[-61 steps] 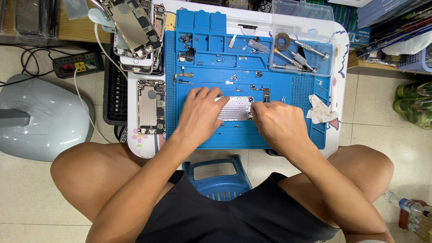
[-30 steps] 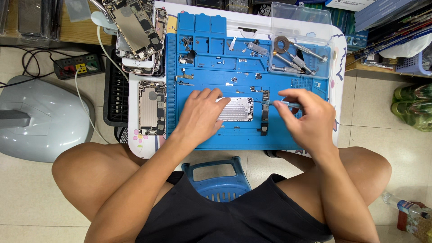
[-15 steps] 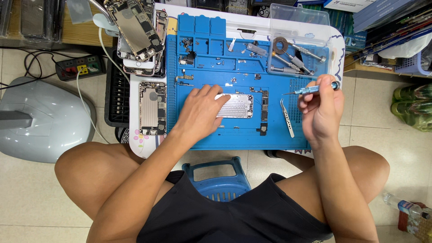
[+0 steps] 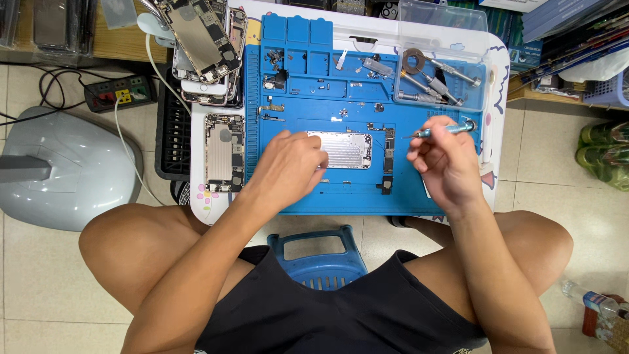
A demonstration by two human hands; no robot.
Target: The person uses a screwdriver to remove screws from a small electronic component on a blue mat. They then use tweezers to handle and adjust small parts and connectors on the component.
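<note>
Setting: I'm looking down on a tiled floor, a small white table (image 4: 501, 59) and a blue work mat (image 4: 314, 196) on top of it.
Right hand: my right hand (image 4: 445, 164) is closed in a pinch around a small blue-handled screwdriver (image 4: 445, 129), raised over the mat's right part.
Screwdriver axis: its long axis runs nearly left to right across the view, handle end to the right, thin tip pointing left and slightly down toward a dark narrow circuit board (image 4: 388, 156).
Left hand: my left hand (image 4: 288, 167) lies fingers down on the left end of a silver metal plate (image 4: 346, 149), pressing rather than gripping it, as far as I can tell.
Plate axis: the plate lies flat mid-mat, long axis left to right, just left of the circuit board.
Around: loose screws and small parts (image 4: 341, 113) dot the mat's upper area; a clear tray of tools (image 4: 439, 72) sits at the upper right; an opened phone body (image 4: 224, 152) lies left of the mat.
Risk: I judge the tip could slip off a tiny screw and scratch the board if I bring it in at this shallow angle.
Risk: a sweep of my wrist could scatter the loose parts, since nothing walls them in.
</note>
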